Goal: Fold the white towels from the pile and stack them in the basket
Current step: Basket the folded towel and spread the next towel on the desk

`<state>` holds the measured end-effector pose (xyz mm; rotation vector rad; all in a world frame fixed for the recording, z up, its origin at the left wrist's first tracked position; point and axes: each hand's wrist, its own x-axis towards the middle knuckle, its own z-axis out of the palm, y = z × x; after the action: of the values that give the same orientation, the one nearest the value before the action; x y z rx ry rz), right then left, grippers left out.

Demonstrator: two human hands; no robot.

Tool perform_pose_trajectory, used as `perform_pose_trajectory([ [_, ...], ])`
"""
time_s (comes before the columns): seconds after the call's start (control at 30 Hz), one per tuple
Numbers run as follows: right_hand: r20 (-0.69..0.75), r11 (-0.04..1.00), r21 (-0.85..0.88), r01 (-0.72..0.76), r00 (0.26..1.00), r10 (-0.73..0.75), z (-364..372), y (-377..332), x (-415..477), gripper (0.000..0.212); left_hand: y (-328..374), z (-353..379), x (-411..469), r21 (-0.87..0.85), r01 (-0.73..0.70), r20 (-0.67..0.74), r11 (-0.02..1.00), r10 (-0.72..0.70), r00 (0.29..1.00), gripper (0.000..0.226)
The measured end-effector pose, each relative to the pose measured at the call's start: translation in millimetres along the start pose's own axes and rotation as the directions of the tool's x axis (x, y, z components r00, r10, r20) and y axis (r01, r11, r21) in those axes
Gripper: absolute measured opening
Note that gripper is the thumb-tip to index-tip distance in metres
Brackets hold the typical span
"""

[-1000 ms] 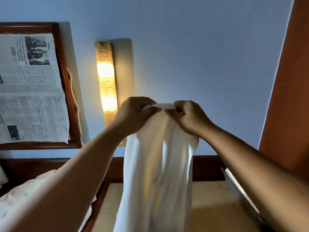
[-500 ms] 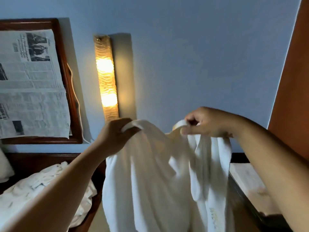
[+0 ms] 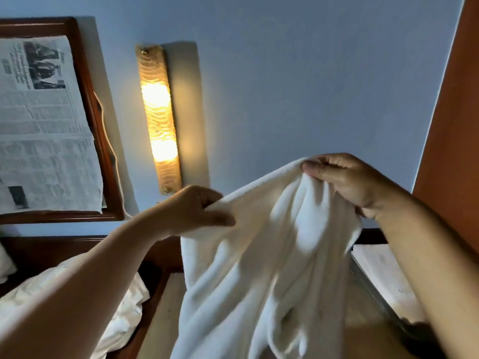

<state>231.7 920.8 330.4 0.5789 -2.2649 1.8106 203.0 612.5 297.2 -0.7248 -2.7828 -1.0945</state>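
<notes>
A white towel hangs in the air in front of me, its top edge stretched between my two hands and the rest falling in loose folds out of the bottom of the view. My left hand pinches the top edge at the lower left. My right hand grips the same edge higher up on the right. A heap of white cloth lies at the lower left, partly behind my left arm. No basket is in view.
A lit wall lamp hangs on the blue wall. A wooden frame with newspaper in it is at the left. A pale tabletop lies below, and a flat white object sits at the right beside an orange-brown panel.
My hands have moved apart along the towel's top edge, spreading it wider. The left hand has dropped lower and the right has gone right.
</notes>
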Motion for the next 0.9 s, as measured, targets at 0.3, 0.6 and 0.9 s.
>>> perform_pose_trajectory([
  [0.3, 0.412, 0.848, -0.527, -0.055, 0.856, 0.312, 21, 15, -21, 0.056, -14, 13, 7, 0.166, 0.040, -0.343, 0.985, 0.019, 0.939, 0.032],
  [0.6, 0.121, 0.824, -0.567, 0.014, 0.990, 0.067, 78, 45, -31, 0.024, 29, 38, 5, 0.202, -0.193, -0.197, 0.960, 0.233, 0.952, 0.010],
  [0.9, 0.454, 0.901, -0.416, -0.128, 0.829, 0.327, 45, 43, -51, 0.019, -111, 64, 6, 0.451, 0.257, -0.217, 0.855, -0.175, 0.960, 0.019],
])
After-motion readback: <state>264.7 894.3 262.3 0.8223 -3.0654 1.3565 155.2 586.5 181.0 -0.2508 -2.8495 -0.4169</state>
